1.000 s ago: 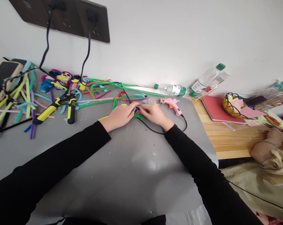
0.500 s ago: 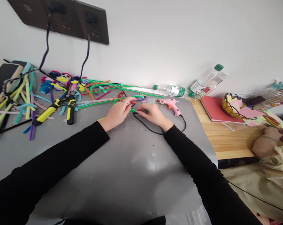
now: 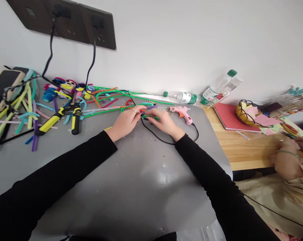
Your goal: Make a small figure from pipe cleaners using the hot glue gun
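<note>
My left hand (image 3: 126, 121) and my right hand (image 3: 164, 122) meet at the far side of the grey table (image 3: 131, 180). Both pinch a short green pipe cleaner (image 3: 151, 117) between their fingertips, low over the table. A ring shows on my left hand. A black cable (image 3: 164, 140) runs under my right wrist to the pink glue gun (image 3: 183, 112) lying just right of my right hand. Long green pipe cleaners (image 3: 111, 108) lie just beyond my left hand.
Yellow-handled pliers (image 3: 58, 117) and many coloured pipe cleaners (image 3: 28, 110) lie at the left. Two plastic bottles (image 3: 201, 95) lie by the wall. A wooden table (image 3: 252, 147) at the right carries a red book (image 3: 232, 118), paper scraps and another person's hand (image 3: 288, 157).
My hands have shifted slightly away from me and drawn closer together over the green pipe cleaner. The other person's hand at the right has moved a little.
</note>
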The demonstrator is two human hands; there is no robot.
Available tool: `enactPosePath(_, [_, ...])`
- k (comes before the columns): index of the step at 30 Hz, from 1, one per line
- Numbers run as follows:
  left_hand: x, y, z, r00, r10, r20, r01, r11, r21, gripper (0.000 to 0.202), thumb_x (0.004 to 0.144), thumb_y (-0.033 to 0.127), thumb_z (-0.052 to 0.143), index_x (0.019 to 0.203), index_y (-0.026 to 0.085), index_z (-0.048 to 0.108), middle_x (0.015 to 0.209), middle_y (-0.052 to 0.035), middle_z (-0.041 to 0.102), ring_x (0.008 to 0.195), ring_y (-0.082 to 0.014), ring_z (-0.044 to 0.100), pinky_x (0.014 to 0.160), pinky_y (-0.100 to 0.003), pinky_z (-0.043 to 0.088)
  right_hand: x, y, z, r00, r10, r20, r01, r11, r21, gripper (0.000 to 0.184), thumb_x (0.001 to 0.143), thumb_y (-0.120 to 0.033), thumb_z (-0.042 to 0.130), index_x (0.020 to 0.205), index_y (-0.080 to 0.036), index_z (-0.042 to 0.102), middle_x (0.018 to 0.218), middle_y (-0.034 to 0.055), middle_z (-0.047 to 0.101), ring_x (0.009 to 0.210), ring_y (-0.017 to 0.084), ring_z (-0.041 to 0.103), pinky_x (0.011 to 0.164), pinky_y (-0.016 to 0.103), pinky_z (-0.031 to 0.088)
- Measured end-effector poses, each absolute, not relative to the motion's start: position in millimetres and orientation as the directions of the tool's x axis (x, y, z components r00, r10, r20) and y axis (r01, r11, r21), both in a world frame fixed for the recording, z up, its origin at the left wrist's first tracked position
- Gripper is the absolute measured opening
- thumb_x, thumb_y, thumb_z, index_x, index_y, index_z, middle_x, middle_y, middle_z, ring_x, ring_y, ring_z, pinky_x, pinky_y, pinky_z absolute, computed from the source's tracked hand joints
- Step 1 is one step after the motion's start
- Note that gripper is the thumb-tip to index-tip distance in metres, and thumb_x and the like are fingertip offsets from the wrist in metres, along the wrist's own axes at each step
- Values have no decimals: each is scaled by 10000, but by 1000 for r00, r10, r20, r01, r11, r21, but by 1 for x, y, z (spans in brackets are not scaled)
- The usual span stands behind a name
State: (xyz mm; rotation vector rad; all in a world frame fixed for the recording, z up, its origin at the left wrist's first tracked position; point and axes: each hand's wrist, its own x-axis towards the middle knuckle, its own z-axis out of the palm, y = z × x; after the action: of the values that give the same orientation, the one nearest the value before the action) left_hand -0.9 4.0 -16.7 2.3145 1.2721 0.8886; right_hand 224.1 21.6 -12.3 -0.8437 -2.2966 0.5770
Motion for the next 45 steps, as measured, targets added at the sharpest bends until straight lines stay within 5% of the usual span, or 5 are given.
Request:
enactPosePath(12, [1, 3, -12, 385, 843, 376, 579, -538, 613, 372, 1048, 256, 368, 1305, 177, 625, 662, 18, 615, 627, -172, 605, 691, -278, 471, 226, 28, -18, -680, 598, 425, 399, 787, -470, 271, 1093, -259, 433, 1215, -233, 674, 1042, 89, 606, 970, 232, 612, 881, 407, 563])
enactPosePath(21, [2, 0, -13, 389, 834, 390, 542, -550, 635, 365, 1046, 248, 371, 1310, 169, 610, 658, 21, 612, 612, -160, 607, 678, -272, 480, 227, 27, -22, -645, 640, 416, 449, 759, -471, 294, 1076, -205, 406, 1159, -199, 689, 983, 89, 695, 877, 203, 620, 828, 330, 519])
enactPosePath(30, [-1, 3, -21, 348, 821, 452, 575, -568, 589, 309, 1011, 246, 472, 1288, 207, 602, 1137, -73, 733, 757, -155, 650, 703, -268, 509, 230, 27, -17, -559, 713, 423, 502, 697, -512, 350, 959, -92, 430, 1108, -176, 736, 769, 34, 682, 724, 173, 615, 744, 272, 475])
enactPosePath(37, [-2, 2, -17, 459, 755, 467, 621, -649, 439, 295, 1065, 262, 441, 1250, 191, 658, 1196, -111, 731, 920, -207, 714, 788, -302, 533, 229, 26, -18, -528, 734, 426, 513, 676, -529, 384, 895, -61, 430, 1102, -151, 741, 674, 9, 645, 643, 165, 579, 712, 265, 462])
enactPosePath(45, [-4, 4, -20, 443, 717, 538, 595, -684, 423, 368, 1091, 229, 338, 1248, 205, 670, 1216, -100, 757, 1083, -203, 727, 903, -304, 555, 229, 24, -15, -546, 739, 395, 508, 666, -545, 372, 931, -88, 430, 1126, -156, 739, 708, 15, 665, 646, 158, 575, 725, 262, 460])
